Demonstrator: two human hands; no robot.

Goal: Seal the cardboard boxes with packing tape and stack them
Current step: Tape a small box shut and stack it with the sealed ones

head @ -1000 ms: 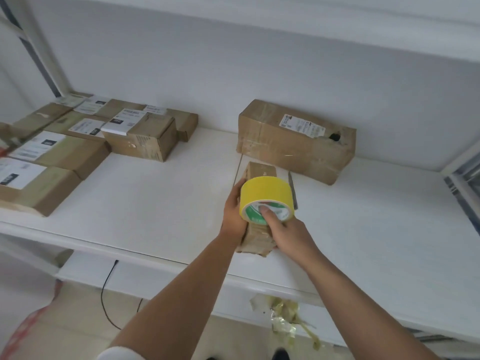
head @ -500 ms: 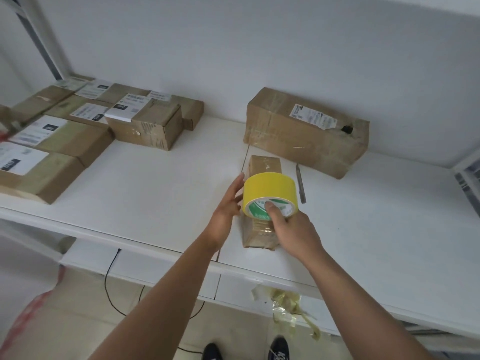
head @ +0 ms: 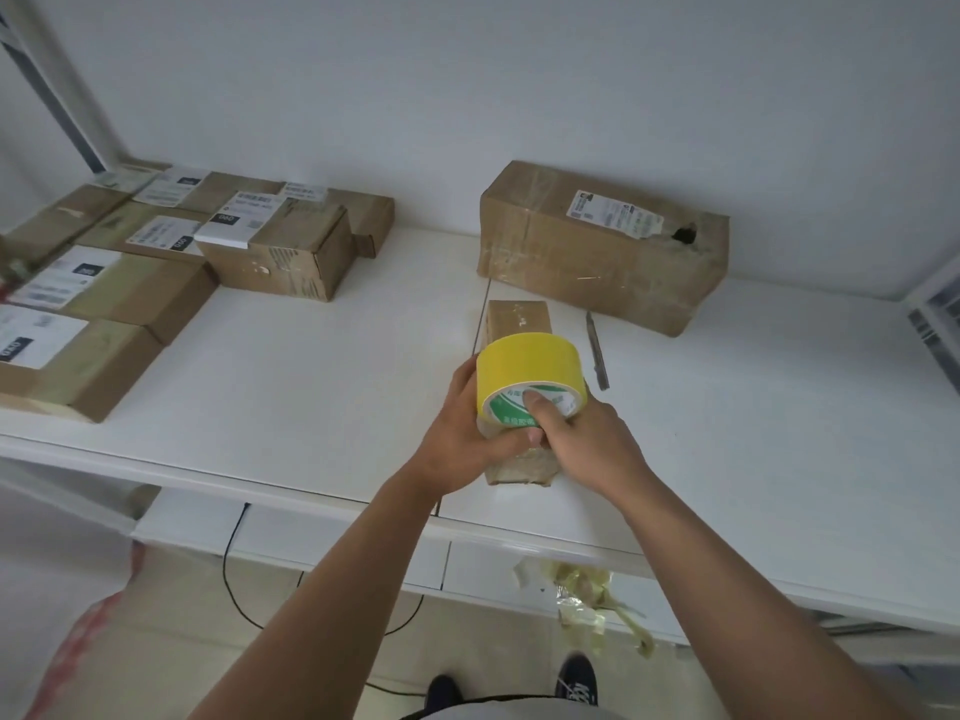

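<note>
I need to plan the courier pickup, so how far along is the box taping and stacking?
Done, apparently: labelled boxes sit grouped at the table's left end, one resting on others. In hand: the right hand holds the yellow tape roll over a small narrow box, which the left hand steadies. Left: finishing that box and stacking it; the large box by the wall stands apart, with a hole in its top.

Bare table (head: 322,366) btwn box cluster (head: 156,262) & small box (head: 517,324); knife (head: 597,350) just right.
</note>
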